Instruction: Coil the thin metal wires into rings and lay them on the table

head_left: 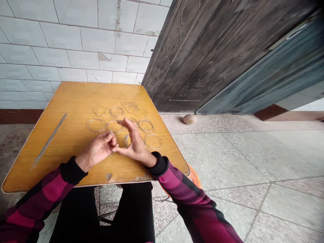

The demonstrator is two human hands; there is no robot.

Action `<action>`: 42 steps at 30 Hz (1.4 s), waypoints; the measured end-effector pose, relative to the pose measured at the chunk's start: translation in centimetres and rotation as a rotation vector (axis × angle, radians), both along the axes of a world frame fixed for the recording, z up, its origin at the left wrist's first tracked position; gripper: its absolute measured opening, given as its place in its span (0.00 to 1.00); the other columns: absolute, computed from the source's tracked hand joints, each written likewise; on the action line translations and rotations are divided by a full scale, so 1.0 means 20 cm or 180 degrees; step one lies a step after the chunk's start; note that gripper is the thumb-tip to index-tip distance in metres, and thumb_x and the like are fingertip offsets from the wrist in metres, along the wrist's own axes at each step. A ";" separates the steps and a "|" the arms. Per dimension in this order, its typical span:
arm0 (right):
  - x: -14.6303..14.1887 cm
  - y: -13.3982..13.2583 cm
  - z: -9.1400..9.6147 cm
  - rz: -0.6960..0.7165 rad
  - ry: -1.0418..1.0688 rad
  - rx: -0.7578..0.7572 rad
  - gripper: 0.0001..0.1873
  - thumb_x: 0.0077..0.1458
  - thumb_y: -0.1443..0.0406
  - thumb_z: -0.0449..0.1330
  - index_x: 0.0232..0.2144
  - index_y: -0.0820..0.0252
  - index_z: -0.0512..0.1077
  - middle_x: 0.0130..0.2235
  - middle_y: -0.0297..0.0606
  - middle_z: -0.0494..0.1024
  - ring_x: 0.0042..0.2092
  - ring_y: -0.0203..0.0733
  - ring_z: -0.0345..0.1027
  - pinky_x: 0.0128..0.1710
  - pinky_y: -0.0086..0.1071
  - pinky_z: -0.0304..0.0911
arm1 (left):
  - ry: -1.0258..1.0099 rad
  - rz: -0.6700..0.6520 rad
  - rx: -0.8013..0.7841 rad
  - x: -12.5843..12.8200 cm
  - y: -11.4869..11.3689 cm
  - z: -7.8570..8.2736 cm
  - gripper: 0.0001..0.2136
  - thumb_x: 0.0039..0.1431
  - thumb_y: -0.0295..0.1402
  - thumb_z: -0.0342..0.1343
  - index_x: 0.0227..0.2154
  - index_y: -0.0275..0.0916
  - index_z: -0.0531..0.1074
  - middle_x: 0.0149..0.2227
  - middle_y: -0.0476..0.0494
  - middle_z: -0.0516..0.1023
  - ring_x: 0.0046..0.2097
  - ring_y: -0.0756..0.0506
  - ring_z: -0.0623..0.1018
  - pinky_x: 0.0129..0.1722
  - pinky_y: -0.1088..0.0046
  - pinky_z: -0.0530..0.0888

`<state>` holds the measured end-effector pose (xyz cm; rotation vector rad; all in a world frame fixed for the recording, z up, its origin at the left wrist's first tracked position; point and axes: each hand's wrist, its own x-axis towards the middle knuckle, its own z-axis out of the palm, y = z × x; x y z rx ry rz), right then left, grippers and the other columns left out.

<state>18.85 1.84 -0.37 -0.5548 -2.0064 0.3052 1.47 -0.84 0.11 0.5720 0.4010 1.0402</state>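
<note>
My left hand (pixel 97 148) is closed in a pinch on a thin metal wire (pixel 111 131), whose tip sticks up above the fingers. Beside it, my right hand (pixel 134 143) has its thumb stretched out to the wire near the left fingertips, while its fingers stand raised and apart from the thumb. Several wire rings lie flat on the wooden table around the hands, among them one ring at the right (pixel 153 134) and one further back (pixel 116 107). Part of the rings is hidden behind my right hand.
A bundle of straight wires (pixel 49 141) lies at the left of the yellow wooden table (pixel 76 96). White wall tiles (pixel 68 35) rise behind it. At the right are a dark carved door (pixel 187 77), a rounded stone-like object (pixel 189 119) on the floor and something orange (pixel 194 177) by the table's edge.
</note>
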 end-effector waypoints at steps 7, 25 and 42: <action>0.02 0.02 -0.02 0.0379 -0.0053 -0.0284 0.60 0.50 0.43 0.65 0.70 0.48 0.33 0.65 0.52 0.59 0.65 0.57 0.58 0.63 0.57 0.61 | 0.0049 -0.0039 -0.0055 -0.02 0.00 0.01 0.12 0.48 0.33 0.71 0.22 0.35 0.72 0.23 0.50 0.72 0.29 0.49 0.76 0.28 0.74 0.73; 0.09 0.03 0.03 -0.0333 -0.0777 0.0910 0.20 0.63 0.67 0.59 0.54 0.37 0.71 0.55 0.31 0.76 0.62 0.49 0.63 0.63 0.56 0.56 | 0.1082 -0.0087 0.0024 -0.06 0.01 0.01 0.08 0.48 0.29 0.68 0.24 0.31 0.75 0.22 0.46 0.73 0.24 0.53 0.71 0.28 0.75 0.70; 0.08 0.01 0.03 -0.0358 -0.1186 0.1038 0.15 0.65 0.72 0.51 0.43 0.49 0.73 0.41 0.33 0.79 0.53 0.42 0.69 0.66 0.53 0.55 | 0.1289 -0.0364 0.0148 -0.05 0.00 0.02 0.11 0.51 0.34 0.68 0.22 0.33 0.74 0.24 0.46 0.73 0.27 0.51 0.71 0.30 0.75 0.69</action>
